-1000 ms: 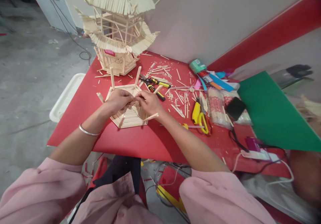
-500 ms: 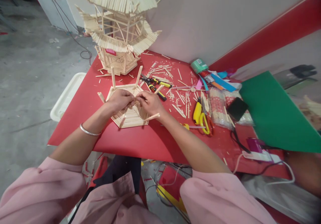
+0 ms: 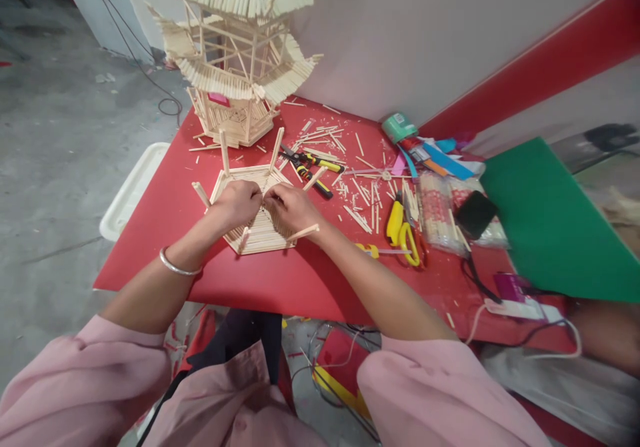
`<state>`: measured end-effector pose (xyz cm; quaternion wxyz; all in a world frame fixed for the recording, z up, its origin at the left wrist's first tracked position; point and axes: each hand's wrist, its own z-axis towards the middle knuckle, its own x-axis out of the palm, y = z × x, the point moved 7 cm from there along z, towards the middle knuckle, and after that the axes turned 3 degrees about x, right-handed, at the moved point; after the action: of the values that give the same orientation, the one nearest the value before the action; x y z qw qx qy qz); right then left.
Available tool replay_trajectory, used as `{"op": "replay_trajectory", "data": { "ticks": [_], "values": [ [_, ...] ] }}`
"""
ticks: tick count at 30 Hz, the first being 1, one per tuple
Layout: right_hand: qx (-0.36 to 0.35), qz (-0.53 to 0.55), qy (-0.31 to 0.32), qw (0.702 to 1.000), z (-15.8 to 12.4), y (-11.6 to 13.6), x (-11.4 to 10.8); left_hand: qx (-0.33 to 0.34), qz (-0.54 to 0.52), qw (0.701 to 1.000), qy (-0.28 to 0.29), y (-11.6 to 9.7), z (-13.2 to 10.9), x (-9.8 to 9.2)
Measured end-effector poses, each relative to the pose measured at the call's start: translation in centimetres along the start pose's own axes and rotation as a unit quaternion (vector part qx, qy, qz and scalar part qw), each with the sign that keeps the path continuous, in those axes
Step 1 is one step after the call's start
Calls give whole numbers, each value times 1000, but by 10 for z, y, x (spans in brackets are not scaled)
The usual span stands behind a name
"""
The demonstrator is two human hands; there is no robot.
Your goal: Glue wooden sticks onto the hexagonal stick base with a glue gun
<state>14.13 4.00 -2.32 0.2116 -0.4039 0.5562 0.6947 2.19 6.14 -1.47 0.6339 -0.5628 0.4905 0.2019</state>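
A hexagonal base of pale wooden sticks [image 3: 260,230] lies on the red table [image 3: 280,280], with short posts sticking up at its corners. My left hand [image 3: 235,205] and my right hand [image 3: 290,208] rest on its middle, fingertips meeting in a pinch. Both hands are closed on something small that I cannot make out. Behind the base stands a tall stick pagoda model [image 3: 237,53] with layered roofs.
Loose sticks [image 3: 360,200] are scattered right of the base, near black-and-yellow pliers [image 3: 313,167], yellow scissors [image 3: 403,233], a stick packet [image 3: 437,213], a green tape roll [image 3: 397,127], a green sheet [image 3: 555,227], cables [image 3: 520,307]. A white tray [image 3: 130,190] sits left of the table.
The hands stay pinched over the stick base; the fingertips shifted slightly toward the far side. The view tilted a little.
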Motion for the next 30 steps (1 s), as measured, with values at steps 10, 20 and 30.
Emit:
{"op": "replay_trajectory", "data": {
  "ticks": [10, 20, 30],
  "values": [
    [-7, -76, 22, 997, -2, 6, 9, -11, 65, 998, 4, 3, 1, 1],
    [-61, -67, 24, 996, -5, 7, 12, 1, 71, 997, -14, 8, 3, 6],
    [-82, -51, 20, 995, -6, 7, 8, 8, 35, 999, -33, 10, 0, 5]
  ]
}}
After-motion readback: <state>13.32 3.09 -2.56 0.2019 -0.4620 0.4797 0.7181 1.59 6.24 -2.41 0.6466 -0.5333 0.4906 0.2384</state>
